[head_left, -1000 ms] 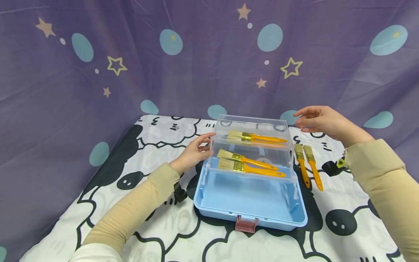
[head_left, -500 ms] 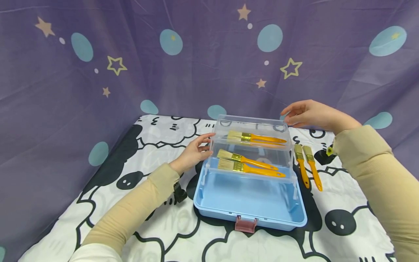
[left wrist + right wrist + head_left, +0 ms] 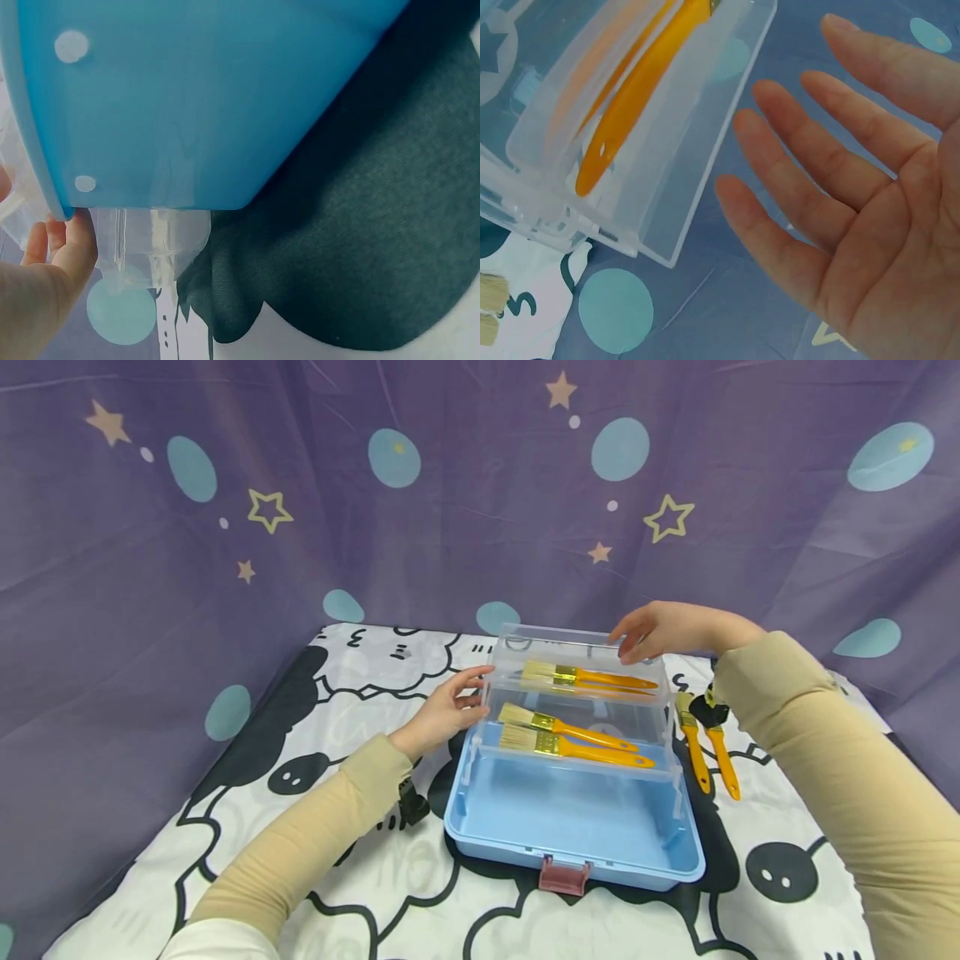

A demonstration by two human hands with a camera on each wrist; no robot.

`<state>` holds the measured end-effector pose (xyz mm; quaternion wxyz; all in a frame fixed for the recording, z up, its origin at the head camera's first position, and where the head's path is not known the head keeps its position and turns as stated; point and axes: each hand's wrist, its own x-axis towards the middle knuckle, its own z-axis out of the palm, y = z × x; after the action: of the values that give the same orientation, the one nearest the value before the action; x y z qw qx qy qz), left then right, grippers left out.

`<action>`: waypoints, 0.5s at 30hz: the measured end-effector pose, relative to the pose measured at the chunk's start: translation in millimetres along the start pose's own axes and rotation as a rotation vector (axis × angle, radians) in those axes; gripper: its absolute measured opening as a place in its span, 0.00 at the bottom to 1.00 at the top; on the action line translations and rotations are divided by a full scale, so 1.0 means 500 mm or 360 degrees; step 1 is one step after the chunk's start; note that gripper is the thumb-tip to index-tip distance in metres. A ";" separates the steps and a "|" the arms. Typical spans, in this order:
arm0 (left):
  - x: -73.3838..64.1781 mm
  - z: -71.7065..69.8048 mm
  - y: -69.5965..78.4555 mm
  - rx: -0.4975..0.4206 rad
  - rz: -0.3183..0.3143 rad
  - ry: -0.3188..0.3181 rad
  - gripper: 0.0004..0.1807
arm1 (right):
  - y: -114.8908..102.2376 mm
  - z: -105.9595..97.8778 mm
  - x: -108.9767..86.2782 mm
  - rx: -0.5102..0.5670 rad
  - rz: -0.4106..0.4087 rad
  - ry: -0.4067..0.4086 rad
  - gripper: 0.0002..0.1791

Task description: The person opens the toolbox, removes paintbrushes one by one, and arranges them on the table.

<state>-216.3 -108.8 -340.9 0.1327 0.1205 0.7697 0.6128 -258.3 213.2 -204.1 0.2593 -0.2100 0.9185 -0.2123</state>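
Brushes in an open blue box between two hands

We see a purple backdrop (image 3: 465, 543), creased and printed with stars and pale blue ovals, behind a white cloth (image 3: 397, 864) with bold black cartoon drawings. On the cloth stands a pale blue box (image 3: 570, 810), its dusky pink latch (image 3: 564, 877) at the near edge and its clear tiers (image 3: 652, 727) rising toward the back.

Two orange-handled brushes (image 3: 600, 750) lie side by side in the lower tier, just to the right of the left hand (image 3: 441, 717). That hand's fingertips touch the box at its left rim; we cannot tell whether they pinch it. Higher up lies another brush (image 3: 618, 678), bristles to the left, its handle below the right hand (image 3: 667, 628). This hand is released, fingers loosely spread near the far right edge of the tiers, grasping nothing. Two more brushes (image 3: 694, 747) lie on the cloth just beside the box's right side.
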 end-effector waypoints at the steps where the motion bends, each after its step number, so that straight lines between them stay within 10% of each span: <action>1: 0.000 0.000 0.000 -0.0004 -0.0002 0.0000 0.35 | -0.001 0.002 0.003 -0.0005 -0.0003 -0.0024 0.24; 15: 0.002 0.001 -0.001 -0.0010 -0.0007 0.0011 0.35 | 0.000 0.035 0.044 -0.0150 -0.0156 0.0010 0.22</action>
<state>-217.1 -108.3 -341.5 0.1319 0.1163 0.7685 0.6152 -265.7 197.3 -226.1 0.2356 -0.2660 0.9168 -0.1819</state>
